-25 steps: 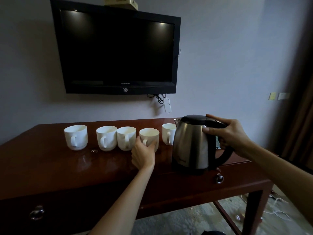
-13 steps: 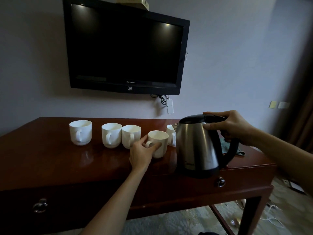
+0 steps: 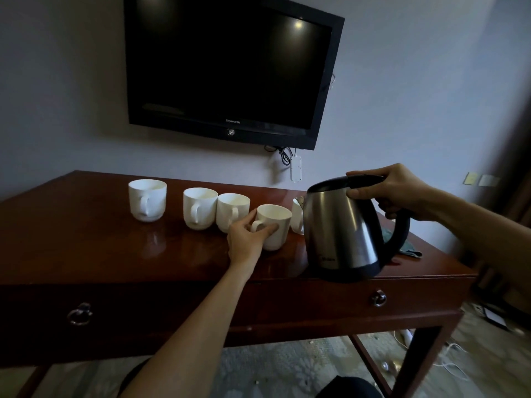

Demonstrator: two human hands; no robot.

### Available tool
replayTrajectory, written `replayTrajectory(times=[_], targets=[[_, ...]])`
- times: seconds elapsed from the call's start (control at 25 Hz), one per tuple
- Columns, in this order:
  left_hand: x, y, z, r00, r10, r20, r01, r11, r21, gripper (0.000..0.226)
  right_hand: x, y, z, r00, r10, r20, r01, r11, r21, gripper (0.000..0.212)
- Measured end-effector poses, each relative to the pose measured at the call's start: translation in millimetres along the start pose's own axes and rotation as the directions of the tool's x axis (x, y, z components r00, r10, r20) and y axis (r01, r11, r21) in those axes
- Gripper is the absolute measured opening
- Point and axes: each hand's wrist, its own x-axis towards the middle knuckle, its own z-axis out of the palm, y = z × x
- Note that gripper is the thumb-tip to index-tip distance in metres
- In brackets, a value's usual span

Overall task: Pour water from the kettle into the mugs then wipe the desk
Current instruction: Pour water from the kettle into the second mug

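Polished dark red-brown wooden bench [image 3: 86, 245] carries everything, its glossy top mirroring the mugs. Right hand [image 3: 399, 193] curls round the black plastic handle at the top of the rounded brushed stainless-steel kettle [image 3: 342, 231], thumb lying along the black lid; the kettle's dark base sits near the bench's front edge, tilted slightly toward the mugs. Left hand [image 3: 247, 239] pinches the smooth white ceramic mug [image 3: 274, 225] just left of the kettle, thumb and fingers wrapped about its handle side. Beyond that hand's knuckles stand two touching white mugs [image 3: 215, 208], and farther left a lone white mug [image 3: 147, 199]. A fifth white mug [image 3: 297, 216] peeks out behind the kettle. Past the right wrist a crumpled grey-green cloth [image 3: 408, 248] lies on the bench. Flat black television [image 3: 230, 67] hangs on the wall above.
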Motion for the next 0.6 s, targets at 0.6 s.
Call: replayTrajectory(times=[0.6], targets=[[3,-7,1,0.997,0.075,0.032,-0.075,0.997,0.026,0.066,11,-15,7,0.998,-0.012,0.061,0.017,0.997,-0.079,0.062]])
